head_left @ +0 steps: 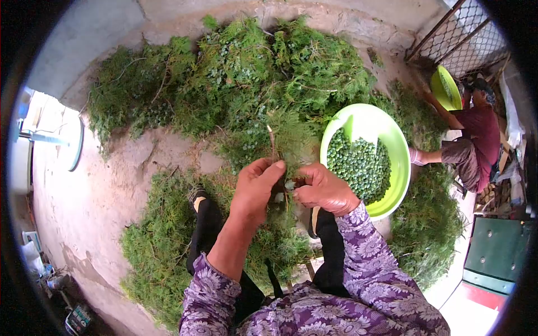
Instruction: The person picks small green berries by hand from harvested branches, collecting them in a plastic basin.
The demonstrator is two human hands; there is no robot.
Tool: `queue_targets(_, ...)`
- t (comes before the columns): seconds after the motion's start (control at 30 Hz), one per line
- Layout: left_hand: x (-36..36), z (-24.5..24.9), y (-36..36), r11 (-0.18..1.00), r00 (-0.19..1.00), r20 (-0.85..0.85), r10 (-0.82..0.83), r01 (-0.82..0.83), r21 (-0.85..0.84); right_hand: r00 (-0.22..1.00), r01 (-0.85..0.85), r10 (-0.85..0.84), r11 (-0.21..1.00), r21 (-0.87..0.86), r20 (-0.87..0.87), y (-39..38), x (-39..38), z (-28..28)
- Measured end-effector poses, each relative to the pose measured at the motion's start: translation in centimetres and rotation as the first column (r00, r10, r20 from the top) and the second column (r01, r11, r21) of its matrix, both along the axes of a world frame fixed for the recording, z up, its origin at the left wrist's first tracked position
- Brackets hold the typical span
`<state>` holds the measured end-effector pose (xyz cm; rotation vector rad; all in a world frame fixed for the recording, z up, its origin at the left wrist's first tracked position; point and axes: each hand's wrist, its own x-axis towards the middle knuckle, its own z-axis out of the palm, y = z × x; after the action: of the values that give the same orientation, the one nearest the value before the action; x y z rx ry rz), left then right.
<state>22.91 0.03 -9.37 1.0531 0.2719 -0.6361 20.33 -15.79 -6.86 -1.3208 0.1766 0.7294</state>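
Beside your curled right hand (326,190), its grip hard to tell, the sprig (273,144) is pinched in your left hand (255,187).

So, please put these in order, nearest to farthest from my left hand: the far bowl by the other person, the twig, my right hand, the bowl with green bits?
From your left hand:
1. Twig: in its grip.
2. Right hand: just to the right.
3. Bowl with green bits: past the right hand.
4. Far bowl: upper right.
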Motion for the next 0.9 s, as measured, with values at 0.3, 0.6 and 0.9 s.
queue_targets(0.3, 0.6, -0.3, 0.1, 0.987, 0.988, -0.047, 0.150, -0.153, -0.058, 0.980, 0.069, -0.023, 0.971, -0.228, 0.200, 0.1, 0.4, 0.2)
queue_targets(0.6, 0.9, -1.6, 0.0, 0.981, 0.981, 0.016, 0.195, -0.195, 0.004, 0.983, 0.136, -0.111, 0.977, -0.165, 0.148, -0.6, 0.7, 0.0)
queue_targets(0.9, 0.8, -1.6, -1.1, 0.977, 0.977, 0.018, 0.212, -0.212, -0.017, 0.966, 0.156, -0.093, 0.953, -0.258, 0.243, 0.2, 1.2, -0.7)
